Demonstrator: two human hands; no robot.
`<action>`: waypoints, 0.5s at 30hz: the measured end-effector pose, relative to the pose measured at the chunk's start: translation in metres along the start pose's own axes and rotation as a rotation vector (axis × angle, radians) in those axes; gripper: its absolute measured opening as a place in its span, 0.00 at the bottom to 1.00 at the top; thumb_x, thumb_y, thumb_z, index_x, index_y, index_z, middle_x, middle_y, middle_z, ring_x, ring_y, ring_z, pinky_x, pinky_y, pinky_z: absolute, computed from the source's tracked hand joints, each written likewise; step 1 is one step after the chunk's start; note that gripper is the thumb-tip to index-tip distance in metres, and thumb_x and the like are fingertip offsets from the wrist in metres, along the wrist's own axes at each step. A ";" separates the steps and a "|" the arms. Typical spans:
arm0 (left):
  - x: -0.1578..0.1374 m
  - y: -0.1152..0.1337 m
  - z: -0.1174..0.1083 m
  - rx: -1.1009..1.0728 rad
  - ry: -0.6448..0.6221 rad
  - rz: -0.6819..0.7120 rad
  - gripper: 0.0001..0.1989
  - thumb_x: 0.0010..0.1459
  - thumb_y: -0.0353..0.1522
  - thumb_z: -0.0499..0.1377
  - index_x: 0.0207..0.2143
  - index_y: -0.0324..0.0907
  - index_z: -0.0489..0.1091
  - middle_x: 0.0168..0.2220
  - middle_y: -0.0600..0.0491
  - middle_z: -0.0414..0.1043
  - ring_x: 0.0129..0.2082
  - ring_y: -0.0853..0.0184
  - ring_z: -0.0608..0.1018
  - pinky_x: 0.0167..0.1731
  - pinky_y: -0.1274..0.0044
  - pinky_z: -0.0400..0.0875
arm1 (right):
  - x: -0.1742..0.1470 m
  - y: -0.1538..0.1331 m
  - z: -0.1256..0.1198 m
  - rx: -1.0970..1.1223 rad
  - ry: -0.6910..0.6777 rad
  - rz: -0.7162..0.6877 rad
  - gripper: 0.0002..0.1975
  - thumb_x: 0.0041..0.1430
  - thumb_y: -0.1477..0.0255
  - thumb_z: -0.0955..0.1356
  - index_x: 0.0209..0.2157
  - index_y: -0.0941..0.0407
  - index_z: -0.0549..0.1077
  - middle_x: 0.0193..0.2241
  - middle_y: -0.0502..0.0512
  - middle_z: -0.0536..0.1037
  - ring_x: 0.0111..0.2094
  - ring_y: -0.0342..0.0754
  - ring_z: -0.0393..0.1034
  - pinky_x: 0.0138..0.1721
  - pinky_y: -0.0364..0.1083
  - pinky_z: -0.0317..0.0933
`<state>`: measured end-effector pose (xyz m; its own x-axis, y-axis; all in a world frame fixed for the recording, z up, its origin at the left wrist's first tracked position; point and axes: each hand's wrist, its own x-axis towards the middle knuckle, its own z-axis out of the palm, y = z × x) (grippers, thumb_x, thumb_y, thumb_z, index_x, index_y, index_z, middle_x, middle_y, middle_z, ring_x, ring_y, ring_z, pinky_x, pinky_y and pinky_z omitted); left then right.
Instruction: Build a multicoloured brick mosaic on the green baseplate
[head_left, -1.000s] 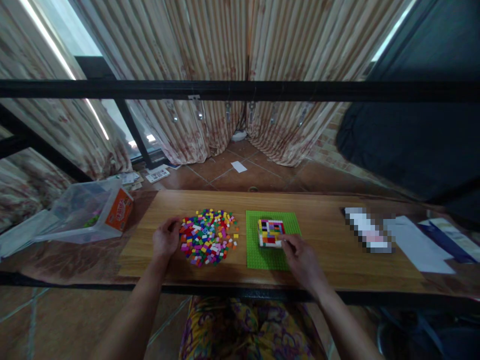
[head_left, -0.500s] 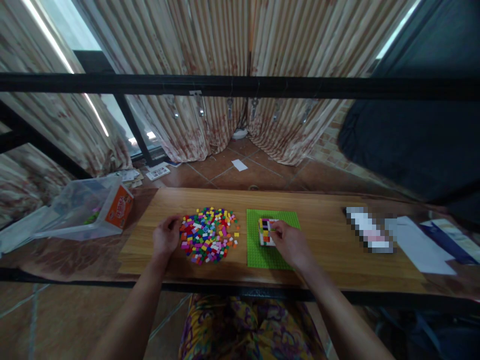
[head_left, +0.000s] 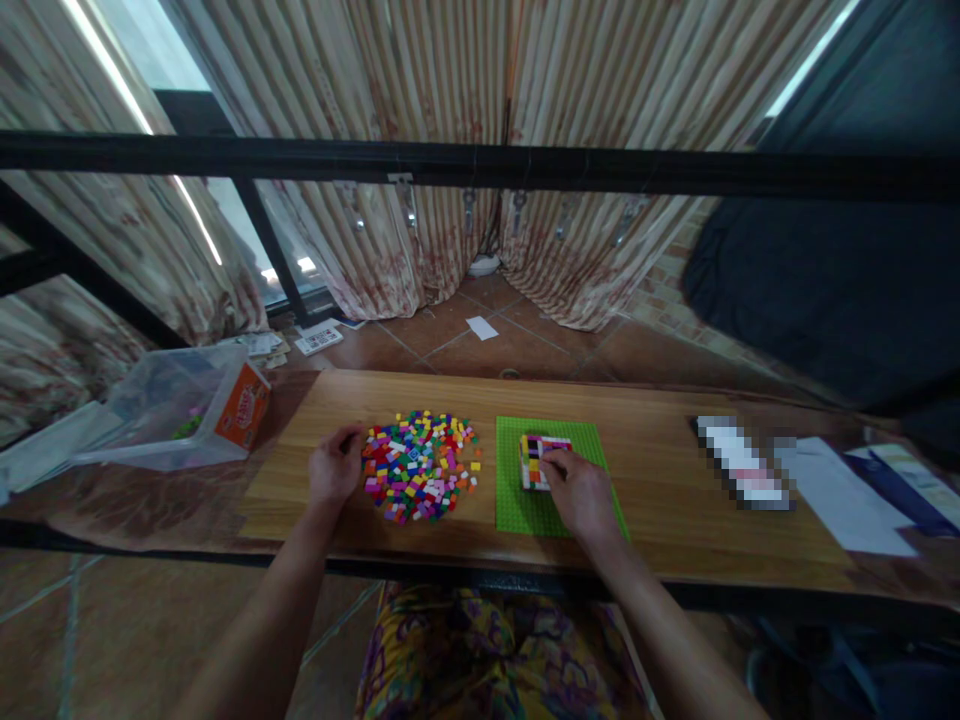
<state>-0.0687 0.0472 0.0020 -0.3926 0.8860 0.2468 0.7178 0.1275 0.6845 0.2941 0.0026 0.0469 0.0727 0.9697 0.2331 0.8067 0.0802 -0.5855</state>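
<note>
On the wooden board, a pile of loose, many-coloured toy bricks (head_left: pixel 420 470) spreads out in front of me. My left hand (head_left: pixel 335 466) rests at the pile's left edge, its fingers curled and pressed together; whatever they hold is hidden. To the right of the pile lies a green studded baseplate (head_left: pixel 514 510). A small build of toy bricks (head_left: pixel 534 466), with white, yellow, purple and orange parts, sits on it. My right hand (head_left: pixel 583 492) reaches over the build's right side with thumb and fingers pinched at its top. Its fingers cover part of the build, and I cannot see what is between them.
A clear plastic tub (head_left: pixel 180 410) with an orange label lies left of the wooden board (head_left: pixel 660 530). Toward the right are a blurred-out flat object (head_left: pixel 742 462) and white paper sheets (head_left: pixel 840 500). A black rail (head_left: pixel 480 165) crosses beyond the table.
My right hand has shifted slightly toward me on the build, uncovering more of its far right edge. The left hand stays by the pile. The camera view has moved a little.
</note>
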 end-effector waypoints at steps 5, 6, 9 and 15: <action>0.000 -0.002 0.000 0.015 0.005 0.018 0.16 0.55 0.37 0.53 0.39 0.41 0.76 0.39 0.49 0.79 0.38 0.61 0.79 0.40 0.74 0.73 | -0.001 0.000 0.001 0.036 0.019 0.035 0.11 0.58 0.69 0.63 0.30 0.55 0.75 0.30 0.55 0.79 0.30 0.49 0.72 0.34 0.45 0.60; 0.000 -0.003 0.001 0.018 0.007 0.021 0.16 0.55 0.37 0.53 0.39 0.41 0.76 0.39 0.48 0.79 0.39 0.61 0.79 0.40 0.73 0.73 | -0.001 0.002 0.000 0.044 0.035 0.037 0.11 0.59 0.68 0.63 0.30 0.55 0.75 0.30 0.56 0.79 0.30 0.49 0.72 0.34 0.46 0.60; 0.001 -0.004 0.002 0.028 0.011 0.016 0.16 0.55 0.37 0.52 0.39 0.41 0.76 0.39 0.48 0.79 0.40 0.60 0.79 0.41 0.73 0.73 | -0.002 0.010 -0.004 0.045 0.139 0.033 0.13 0.60 0.64 0.62 0.35 0.56 0.75 0.33 0.57 0.78 0.32 0.49 0.71 0.37 0.47 0.62; 0.001 -0.003 0.002 0.024 0.014 -0.004 0.15 0.55 0.37 0.53 0.39 0.41 0.76 0.38 0.48 0.79 0.39 0.61 0.79 0.41 0.73 0.73 | -0.002 0.021 0.001 -0.105 0.342 -0.007 0.22 0.61 0.58 0.62 0.48 0.61 0.70 0.46 0.67 0.73 0.49 0.59 0.64 0.49 0.58 0.58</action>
<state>-0.0697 0.0485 -0.0010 -0.4034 0.8793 0.2533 0.7297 0.1421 0.6688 0.3109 0.0023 0.0334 0.2450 0.8347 0.4931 0.8623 0.0449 -0.5044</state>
